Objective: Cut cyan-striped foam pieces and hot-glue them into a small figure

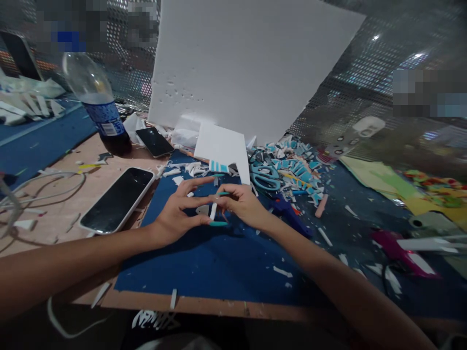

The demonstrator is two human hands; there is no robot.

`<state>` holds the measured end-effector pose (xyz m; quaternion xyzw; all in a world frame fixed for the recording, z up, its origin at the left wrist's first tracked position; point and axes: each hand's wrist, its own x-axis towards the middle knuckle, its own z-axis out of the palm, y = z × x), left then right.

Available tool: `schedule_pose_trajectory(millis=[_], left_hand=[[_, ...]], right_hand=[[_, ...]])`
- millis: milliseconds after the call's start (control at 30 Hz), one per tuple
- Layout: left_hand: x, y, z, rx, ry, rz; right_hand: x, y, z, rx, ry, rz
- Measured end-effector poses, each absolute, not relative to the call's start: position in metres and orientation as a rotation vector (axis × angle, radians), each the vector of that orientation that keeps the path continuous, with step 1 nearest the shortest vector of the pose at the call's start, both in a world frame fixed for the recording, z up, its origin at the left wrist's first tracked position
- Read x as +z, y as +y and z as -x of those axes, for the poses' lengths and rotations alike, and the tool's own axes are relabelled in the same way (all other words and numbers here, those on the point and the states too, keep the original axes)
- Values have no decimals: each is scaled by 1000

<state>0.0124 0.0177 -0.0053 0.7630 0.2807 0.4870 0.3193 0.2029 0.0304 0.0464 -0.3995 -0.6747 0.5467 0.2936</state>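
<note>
Over the blue mat (204, 272), my left hand (173, 216) holds a small white strip (213, 210) upright between thumb and index finger. My right hand (242, 204) pinches at the top end of this strip, its fingertips meeting the left index finger. Long teal nails show on both hands. A small whitish piece (203, 210) shows behind the left fingers. Just beyond the hands lie a white board (222, 143) with a notched edge, a blue-and-white striped piece (219, 166) and teal-handled scissors (265, 177).
Striped scraps (297, 165) are heaped at the back right, near a dark blue tool (292, 214). On the left are a phone (118, 199), a second phone (154, 141), a soda bottle (105, 116) and a cable (73, 187). A large white sheet (233, 63) stands behind.
</note>
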Motion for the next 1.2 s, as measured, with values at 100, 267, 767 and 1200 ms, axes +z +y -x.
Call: schedule_pose_trajectory(millis=[100, 267, 767, 1200], left_hand=[[-5, 19, -12, 1263, 696, -2020], [-5, 19, -12, 1256, 669, -2033], [-18, 25, -13, 905, 1215, -2142], [5, 6, -8, 1132, 858, -2989]], right_hand=[[46, 29, -201, 1460, -1784, 1068], [46, 24, -202, 1550, -1774, 1057], [30, 32, -232, 942, -2147, 1279], [17, 37, -227, 742, -2417, 1340]])
